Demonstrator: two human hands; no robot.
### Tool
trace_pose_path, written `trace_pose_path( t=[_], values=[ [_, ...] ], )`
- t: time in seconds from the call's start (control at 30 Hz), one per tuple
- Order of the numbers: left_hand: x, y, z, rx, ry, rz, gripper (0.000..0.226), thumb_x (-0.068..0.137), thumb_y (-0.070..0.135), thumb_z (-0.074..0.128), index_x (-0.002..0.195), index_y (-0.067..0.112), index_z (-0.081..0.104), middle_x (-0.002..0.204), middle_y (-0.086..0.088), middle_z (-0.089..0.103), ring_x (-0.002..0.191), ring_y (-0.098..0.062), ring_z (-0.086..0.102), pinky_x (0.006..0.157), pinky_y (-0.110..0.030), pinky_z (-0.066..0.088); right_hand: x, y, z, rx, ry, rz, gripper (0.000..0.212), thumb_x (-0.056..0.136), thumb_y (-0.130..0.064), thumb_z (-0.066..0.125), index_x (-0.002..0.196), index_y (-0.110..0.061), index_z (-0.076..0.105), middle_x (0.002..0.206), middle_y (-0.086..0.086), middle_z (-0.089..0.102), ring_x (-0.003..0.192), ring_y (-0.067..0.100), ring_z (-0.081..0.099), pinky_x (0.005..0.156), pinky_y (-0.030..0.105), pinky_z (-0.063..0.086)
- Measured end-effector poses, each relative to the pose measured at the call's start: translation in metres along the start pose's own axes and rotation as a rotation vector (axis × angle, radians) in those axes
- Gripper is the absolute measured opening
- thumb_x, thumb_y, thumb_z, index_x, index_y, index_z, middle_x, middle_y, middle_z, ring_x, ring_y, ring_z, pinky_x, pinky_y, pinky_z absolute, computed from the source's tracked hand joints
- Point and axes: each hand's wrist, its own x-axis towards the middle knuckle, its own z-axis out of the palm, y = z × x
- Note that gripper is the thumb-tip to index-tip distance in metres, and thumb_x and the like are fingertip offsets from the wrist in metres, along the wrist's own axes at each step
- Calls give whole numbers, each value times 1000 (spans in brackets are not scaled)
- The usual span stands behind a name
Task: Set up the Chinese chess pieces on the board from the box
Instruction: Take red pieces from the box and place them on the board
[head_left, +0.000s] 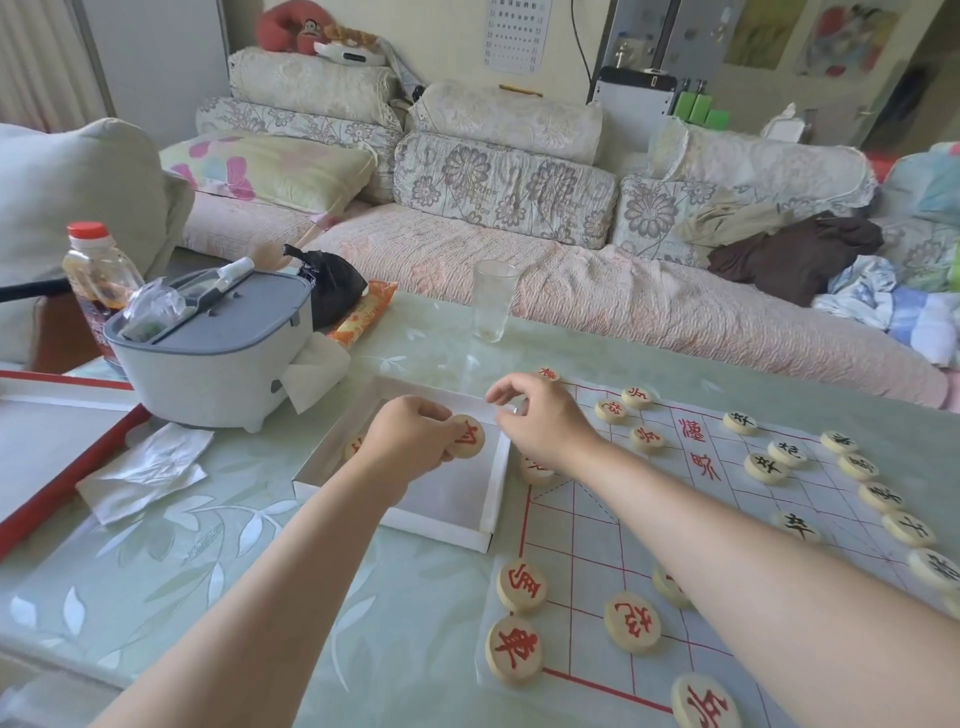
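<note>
Red pieces (514, 649) sit by the board's (597, 519) near left corner, ready to play. Past them, over the white box (447, 532), the left hand (410, 447) pinches one red piece (467, 436) to carry it across. The right hand (535, 421) hangs at the box's far corner, fingers bent; I cannot tell if it holds anything.

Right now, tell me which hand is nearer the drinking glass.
Right. The right hand hovers over the far edge of the box, nearest the glass; the left hand, gripping a red piece, sits farther back.
</note>
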Motion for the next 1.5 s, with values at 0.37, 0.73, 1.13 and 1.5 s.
trace_pose_path(
  t=[0.37, 0.73, 1.13, 1.5],
  values=[
    [-23, 2, -8, -150, -41, -19, 23, 82, 26, 76, 89, 4, 72, 80, -13, 72, 64, -18, 61, 64, -26, 53, -31, -37, -2, 95, -125, -69, 31, 70, -39, 86, 92, -28, 68, 79, -11, 66, 65, 3, 57, 68, 25, 50],
    [-4, -33, -36, 928, 71, 271, 38, 88, 8, 43, 120, 20, 61, 119, -4, 55, 113, -25, 49, 93, -33, 43, -72, -11, -36, -19, -177, 77, 26, 73, -39, 84, 91, -28, 69, 95, -13, 69, 87, -1, 61, 70, 9, 42],
    [-19, -33, -28, 938, -56, 229, 36, 85, 2, 44, 94, 33, 59, 111, -3, 56, 102, -27, 56, 83, -33, 48, -98, 0, -35, -97, -341, 151, 24, 72, -45, 84, 90, -33, 73, 104, -17, 67, 100, -1, 59, 89, 22, 48],
    [3, -37, -41, 810, 27, 204, 39, 94, 14, 49, 132, 20, 55, 128, -5, 56, 116, -24, 52, 93, -31, 44, -66, -28, -19, -140, -152, 68, 11, 92, -27, 62, 94, -29, 72, 96, -14, 70, 88, 9, 63, 84, 30, 52]
  ],
)
